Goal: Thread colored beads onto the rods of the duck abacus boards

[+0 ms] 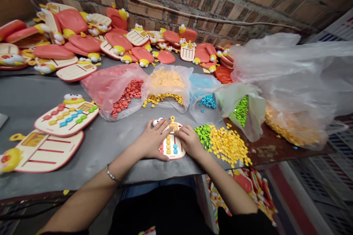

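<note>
At the worktop's (96, 154) near edge, left hand (153, 140) spread wide, toy board (172, 142) steadied beneath its fingers, beads (168, 147) apparently being fitted by right hand (191, 140), whose grip cannot be told, careful pressing seemingly called for next

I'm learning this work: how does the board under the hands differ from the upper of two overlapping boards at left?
The handled board shows red, yellow and blue beads, no green visible; the upper board at left has green too. Left hand and right hand partly cover the handled board; neither touches the upper board. Both have pale fronts and white eyes.
</note>
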`<act>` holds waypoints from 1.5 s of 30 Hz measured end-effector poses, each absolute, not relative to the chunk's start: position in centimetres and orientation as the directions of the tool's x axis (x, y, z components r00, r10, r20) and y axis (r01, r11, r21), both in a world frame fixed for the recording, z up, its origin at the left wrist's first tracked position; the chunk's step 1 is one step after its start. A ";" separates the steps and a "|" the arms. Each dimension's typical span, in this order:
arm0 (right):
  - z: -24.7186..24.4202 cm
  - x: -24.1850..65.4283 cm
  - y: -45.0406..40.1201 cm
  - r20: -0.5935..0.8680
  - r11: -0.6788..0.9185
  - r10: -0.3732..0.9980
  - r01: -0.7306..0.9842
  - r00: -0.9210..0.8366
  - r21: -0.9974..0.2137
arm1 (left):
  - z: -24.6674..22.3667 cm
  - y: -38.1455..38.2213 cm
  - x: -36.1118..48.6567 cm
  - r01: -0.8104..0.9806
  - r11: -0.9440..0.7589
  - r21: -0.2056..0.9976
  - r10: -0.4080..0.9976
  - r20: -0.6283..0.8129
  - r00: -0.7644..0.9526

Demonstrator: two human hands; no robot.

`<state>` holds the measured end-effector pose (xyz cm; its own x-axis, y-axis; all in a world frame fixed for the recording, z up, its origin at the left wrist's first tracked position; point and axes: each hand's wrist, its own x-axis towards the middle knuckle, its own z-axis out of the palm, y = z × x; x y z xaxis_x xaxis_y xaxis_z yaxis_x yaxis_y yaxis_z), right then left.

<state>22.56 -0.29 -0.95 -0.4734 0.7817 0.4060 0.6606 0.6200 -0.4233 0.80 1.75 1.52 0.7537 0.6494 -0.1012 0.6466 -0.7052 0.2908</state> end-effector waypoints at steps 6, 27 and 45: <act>1.3 23.9 -0.9 0.316 0.577 0.801 0.519 -0.508 -0.630 | 1.4 1.9 0.7 0.634 -0.711 0.305 0.638 -0.100 0.763; 1.5 27.5 3.3 0.321 0.357 0.934 0.466 -0.157 -0.810 | 1.2 1.8 0.6 0.636 -0.705 0.314 0.640 -0.105 0.761; 0.1 25.0 1.8 0.323 0.537 0.844 0.649 -0.429 -0.539 | 1.3 1.8 0.7 0.619 -0.713 0.329 0.629 -0.091 0.772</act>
<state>24.96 1.78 0.06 -0.4287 0.8436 0.3234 0.6489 0.5366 -0.5394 0.70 1.78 1.27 0.7722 0.6288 -0.0911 0.6193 -0.7127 0.3295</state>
